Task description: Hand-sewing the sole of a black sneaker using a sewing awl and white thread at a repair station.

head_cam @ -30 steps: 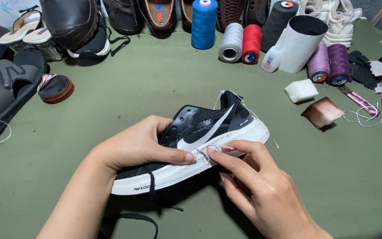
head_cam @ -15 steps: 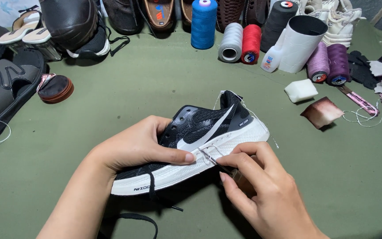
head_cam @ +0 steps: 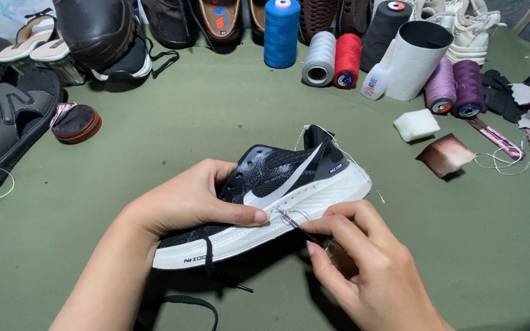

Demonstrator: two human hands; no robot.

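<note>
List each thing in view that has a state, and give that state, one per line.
left hand: gripping the sneaker's upper, thumb pressed along the sole edge.
right hand: pinching a needle at the sole.
needle: tip at the midsole seam, thread looped.
sneaker: lying on its side, lace loose.
white tube: upright, open at the top.
blue thread spool: standing upright.
grey thread spool: lying on its side.
</note>
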